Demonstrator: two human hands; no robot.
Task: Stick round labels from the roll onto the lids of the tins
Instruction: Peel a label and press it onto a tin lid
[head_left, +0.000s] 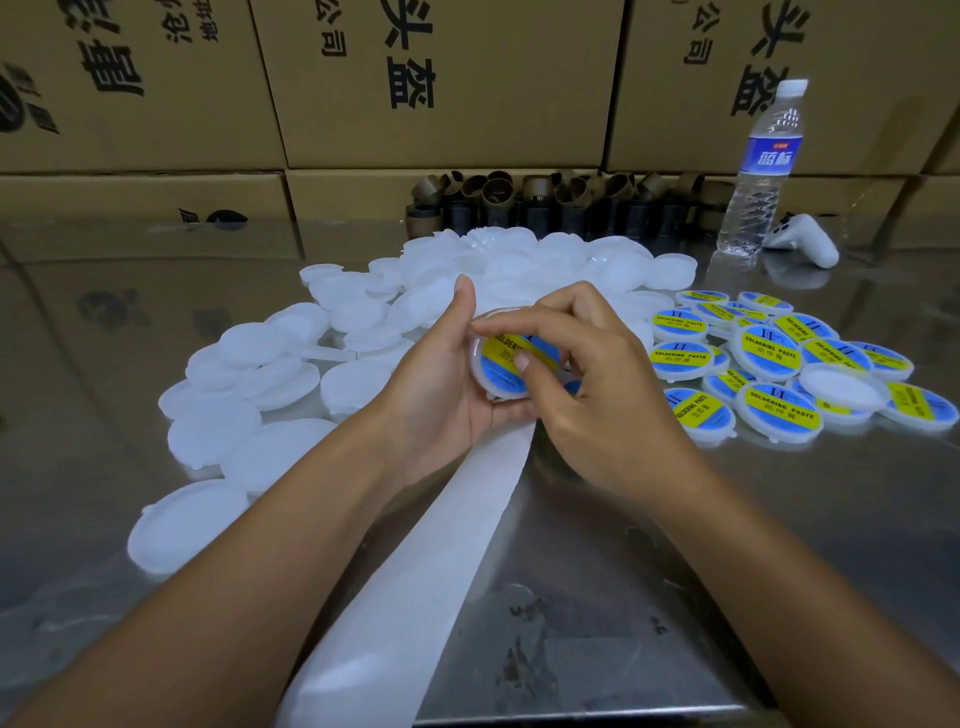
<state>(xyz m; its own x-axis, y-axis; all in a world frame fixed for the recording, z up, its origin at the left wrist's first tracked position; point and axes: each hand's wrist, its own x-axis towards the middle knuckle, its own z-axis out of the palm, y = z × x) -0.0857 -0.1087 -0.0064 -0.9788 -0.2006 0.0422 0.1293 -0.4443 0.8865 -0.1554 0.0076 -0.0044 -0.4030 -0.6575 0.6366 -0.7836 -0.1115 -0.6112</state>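
Over the table (701, 519) left hand (441, 387) and right hand (597, 400) grip a SOLDERING PASTE lid (500, 370)

Your lid (498, 391) is white, its label (500, 366) blue with a yellow band and black lettering; the cartons (441, 104) are brown.

Both are bare: the left hand (441, 384) and right hand (597, 405), and the left forearm (249, 535) and right forearm (769, 545) behind them. The right thumbnail (522, 362) is short and plain.
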